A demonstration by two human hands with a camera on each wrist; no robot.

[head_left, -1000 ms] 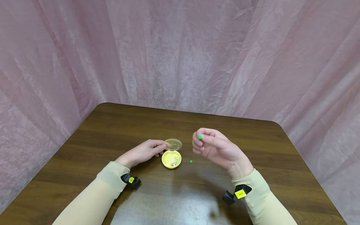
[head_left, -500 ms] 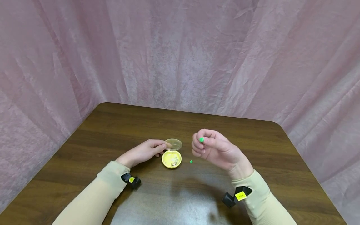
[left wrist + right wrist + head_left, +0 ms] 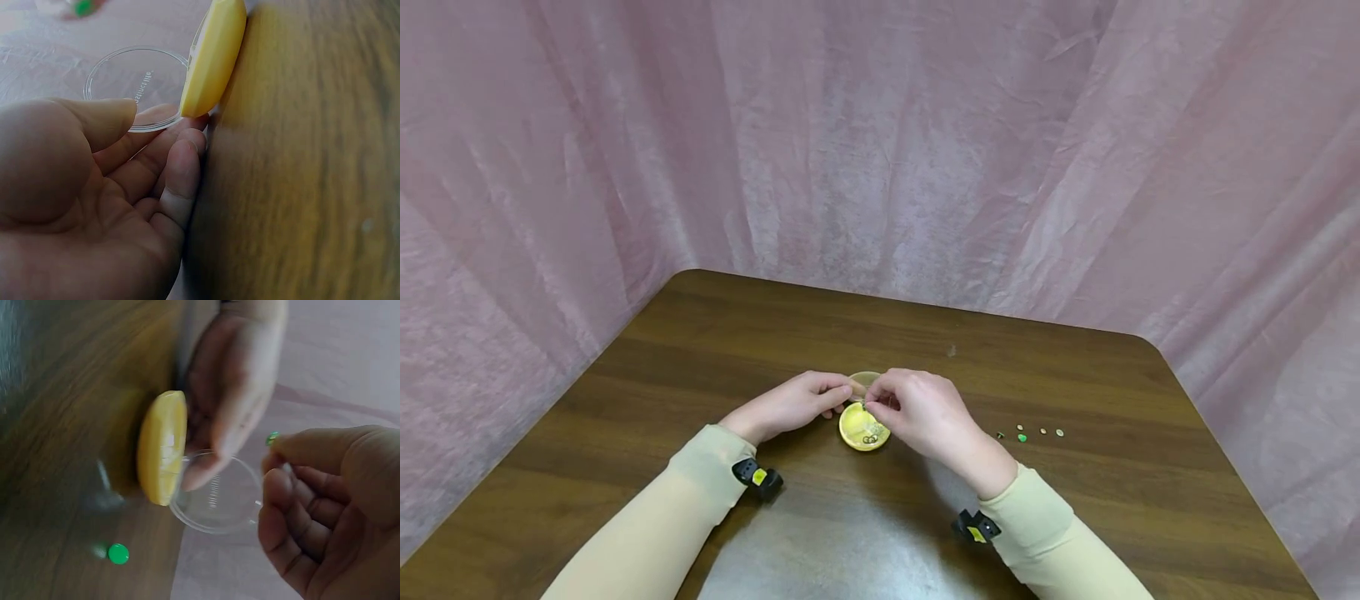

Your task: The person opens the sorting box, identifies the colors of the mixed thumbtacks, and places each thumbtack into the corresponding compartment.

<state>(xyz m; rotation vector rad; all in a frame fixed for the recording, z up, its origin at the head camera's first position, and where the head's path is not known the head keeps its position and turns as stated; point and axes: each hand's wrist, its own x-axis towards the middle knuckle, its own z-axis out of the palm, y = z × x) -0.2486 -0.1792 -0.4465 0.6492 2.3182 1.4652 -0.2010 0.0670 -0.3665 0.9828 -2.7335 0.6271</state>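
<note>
My left hand [image 3: 797, 402] pinches the clear round lid [image 3: 140, 81] of a small yellow case [image 3: 859, 427]; the lid stands raised on the case's far side. Several small rings [image 3: 869, 439] lie inside the case. Over it is my right hand [image 3: 928, 412], thumb and forefinger pinching a small green disc-like piece [image 3: 272, 438]. In the right wrist view another green disc [image 3: 119, 554] lies on the table beside the case. In the head view my right hand hides part of the case and lid.
On the brown wooden table [image 3: 760, 325], right of the right forearm, lie a green disc [image 3: 1022, 437], a tiny dark piece [image 3: 1000, 435] and a few small gold discs [image 3: 1042, 431]. A pink curtain [image 3: 880, 167] hangs behind the table.
My right hand has moved left with the green piece and turned palm down over the case. The small pieces at the right have come into sight. The left hand keeps holding the lid.
</note>
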